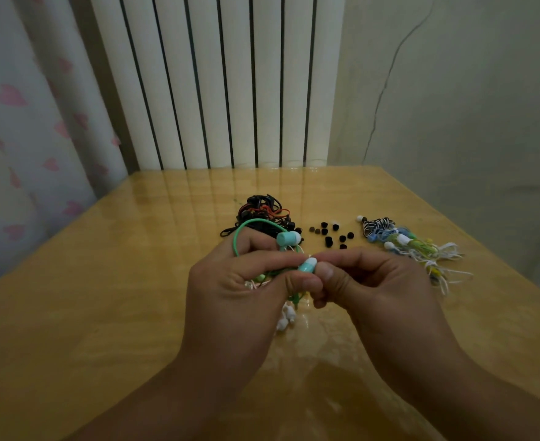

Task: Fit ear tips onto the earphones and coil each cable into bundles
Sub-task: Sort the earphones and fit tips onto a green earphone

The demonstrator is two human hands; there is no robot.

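1. Above the glossy yellow wooden table (109, 281), mid-frame, a mint-green cylindrical earbud (307, 267) is pinched between thumb and forefinger of the left hand (237, 291), nozzle end turned toward the right hand (373, 288).
2. A small white silicone ear tip (311, 261) is pressed onto that nozzle by the right thumb and forefinger, which are clamped on it; remaining right fingers are curled under. Seating is judged near done, not confirmed: the joint is partly hidden.
3. The paired second mint-green earbud (289, 239), white tip already on, is left hanging above the left fingers, with its thin green rubber cable (240, 232) looped over the hand, likely to be kept clear of the fitting point.
4. Loose small black foam ear tips (332, 233) are scattered just behind the hands, within easy reach.
5. A tangled pile of black and red earphones (262, 214) is seen at back left; a heap of light-coloured earphones, some coiled (418, 249), at back right. A sorted split is judged: unprocessed left, finished right.
6. Spare white ear tips (286, 318) are lying on the table under the hands.
7. Coiling of the green cable is judged still pending.
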